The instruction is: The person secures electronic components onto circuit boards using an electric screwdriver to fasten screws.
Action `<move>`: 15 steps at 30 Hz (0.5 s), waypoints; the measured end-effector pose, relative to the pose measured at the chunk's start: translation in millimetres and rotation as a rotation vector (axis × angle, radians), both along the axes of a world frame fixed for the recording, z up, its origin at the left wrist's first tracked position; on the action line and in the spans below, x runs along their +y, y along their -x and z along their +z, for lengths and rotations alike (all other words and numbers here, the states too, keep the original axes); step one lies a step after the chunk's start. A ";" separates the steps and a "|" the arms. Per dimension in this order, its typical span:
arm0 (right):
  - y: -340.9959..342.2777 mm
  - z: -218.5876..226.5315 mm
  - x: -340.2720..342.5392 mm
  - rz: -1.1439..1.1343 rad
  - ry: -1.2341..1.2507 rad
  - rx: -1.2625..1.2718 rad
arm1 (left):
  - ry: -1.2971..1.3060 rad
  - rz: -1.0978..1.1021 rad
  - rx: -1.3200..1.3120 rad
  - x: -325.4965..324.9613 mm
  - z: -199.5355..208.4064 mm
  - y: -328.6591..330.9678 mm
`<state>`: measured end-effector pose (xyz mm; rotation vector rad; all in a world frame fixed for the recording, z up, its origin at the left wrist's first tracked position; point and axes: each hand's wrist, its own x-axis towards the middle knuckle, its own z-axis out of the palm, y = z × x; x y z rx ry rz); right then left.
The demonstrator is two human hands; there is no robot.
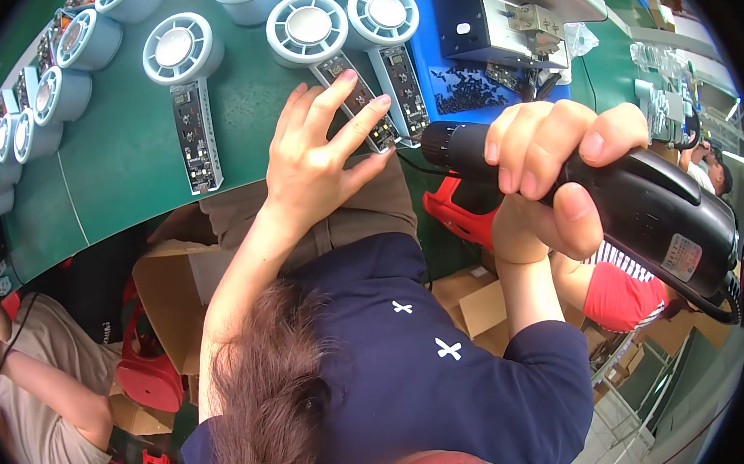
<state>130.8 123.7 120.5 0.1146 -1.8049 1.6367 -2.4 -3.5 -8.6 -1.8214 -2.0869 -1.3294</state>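
My left hand [322,147] lies with fingers spread over a light-blue handheld fan [307,26], its fingertips on the narrow circuit board [360,100] in the fan's handle. My right hand [559,150] is wrapped round a black electric screwdriver [659,200]. The screwdriver's nose points left, close to the near end of that handle; whether its bit touches a screw is hard to see. Just right of my left fingers lies a second fan [384,14] with an exposed board [404,88]. Another open-handled fan [178,49] rests farther left.
Several more light-blue fans [58,95] line the green table's left edge. At the back right, a blue tray [441,43] holds small black screws [468,88] and a metal-fronted machine [524,27]. A red stool [460,211] stands below; co-workers sit at left and right.
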 end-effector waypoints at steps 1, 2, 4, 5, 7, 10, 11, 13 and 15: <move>0.4 -1.3 -0.1 -0.001 0.005 -0.005 | -0.001 0.001 0.001 0.3 -0.2 0.1; 1.0 -2.9 0.0 0.000 0.010 -0.009 | -0.001 0.002 0.002 0.5 -0.5 0.3; 3.0 -5.3 0.9 0.005 0.021 -0.017 | -0.001 0.009 0.006 0.5 -1.0 1.1; 2.4 -3.7 2.7 0.002 0.020 0.000 | -0.007 0.003 0.005 2.5 -0.2 1.1; 1.4 3.1 7.7 -0.002 0.013 0.018 | -0.004 -0.003 0.003 4.8 2.0 1.1; -7.0 35.6 29.1 -0.177 0.049 0.279 | -0.012 -0.011 0.001 7.0 6.5 0.1; -10.8 49.7 41.9 -0.248 0.043 0.355 | -0.007 -0.003 0.001 6.5 7.9 -0.4; -1.0 70.0 67.2 -0.581 -0.062 0.543 | 0.002 -0.001 0.010 7.8 11.5 -3.7; -9.1 73.6 143.5 -1.066 -0.277 0.752 | -0.007 -0.008 0.017 9.2 16.7 -8.2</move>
